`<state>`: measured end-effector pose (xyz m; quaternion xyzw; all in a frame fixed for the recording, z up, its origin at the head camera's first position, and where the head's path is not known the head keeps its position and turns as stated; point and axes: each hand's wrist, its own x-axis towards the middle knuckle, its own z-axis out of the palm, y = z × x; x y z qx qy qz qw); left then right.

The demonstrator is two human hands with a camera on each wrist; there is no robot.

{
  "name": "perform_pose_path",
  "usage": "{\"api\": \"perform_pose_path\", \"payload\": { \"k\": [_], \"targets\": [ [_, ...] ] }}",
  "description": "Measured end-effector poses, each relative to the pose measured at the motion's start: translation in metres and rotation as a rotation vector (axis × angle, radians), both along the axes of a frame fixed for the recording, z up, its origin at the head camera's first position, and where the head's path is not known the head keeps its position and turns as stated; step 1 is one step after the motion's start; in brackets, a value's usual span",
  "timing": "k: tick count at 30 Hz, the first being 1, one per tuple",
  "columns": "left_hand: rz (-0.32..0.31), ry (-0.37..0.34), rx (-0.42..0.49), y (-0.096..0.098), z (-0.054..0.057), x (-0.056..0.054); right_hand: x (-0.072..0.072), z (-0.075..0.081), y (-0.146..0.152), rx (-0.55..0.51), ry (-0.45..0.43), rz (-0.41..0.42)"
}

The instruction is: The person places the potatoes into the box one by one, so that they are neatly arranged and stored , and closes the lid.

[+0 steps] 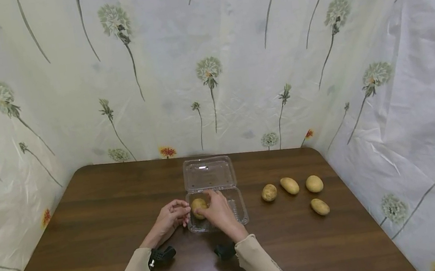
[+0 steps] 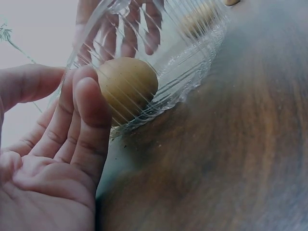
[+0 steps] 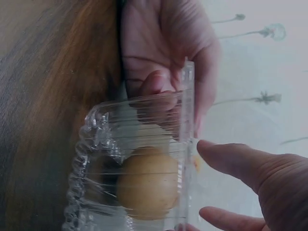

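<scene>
A clear plastic clamshell container (image 1: 242, 221) stands on the table with its lid raised at the back. One potato (image 1: 199, 208) lies in its left part, and ribbed plastic walls cover it in both wrist views. My left hand (image 1: 171, 218) pinches the container's left rim, thumb over the edge and fingers against the outer wall (image 2: 91, 103). Above the tray is my right hand (image 1: 219, 210), its thumb and fingers spread around the potato. In the right wrist view, the right thumb (image 3: 236, 161) is over the rim, apart from the potato (image 3: 148, 183).
Several loose potatoes lie to the right of the container, the closest being a round one (image 1: 269, 193) and the nearest to the front an oval one (image 1: 320, 207). The brown wooden table (image 1: 118, 206) ends at a flower-printed curtain (image 1: 166, 77) behind and at both sides.
</scene>
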<state>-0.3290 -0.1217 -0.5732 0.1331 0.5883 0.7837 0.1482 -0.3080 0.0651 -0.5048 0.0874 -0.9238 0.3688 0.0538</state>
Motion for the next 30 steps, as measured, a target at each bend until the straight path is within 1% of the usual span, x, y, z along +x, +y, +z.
{"api": "perform_pose_path", "payload": {
  "k": [6,15,22,26,30],
  "targets": [
    [0.012,-0.019,0.01,0.0,0.0,0.001,0.0,0.002,0.005,-0.043,0.011,0.026],
    [0.006,-0.013,0.01,0.0,0.0,0.002,0.001,0.009,0.012,-0.061,0.043,0.005],
    [0.009,-0.017,0.011,0.0,0.001,0.002,0.003,0.013,0.023,-0.103,0.038,-0.015],
    [0.005,-0.01,0.01,0.0,0.002,0.003,0.001,0.013,0.029,-0.101,0.043,-0.033],
    [0.003,-0.007,0.014,0.0,0.001,0.002,-0.001,0.015,0.035,-0.106,0.037,-0.033]
  ]
}}
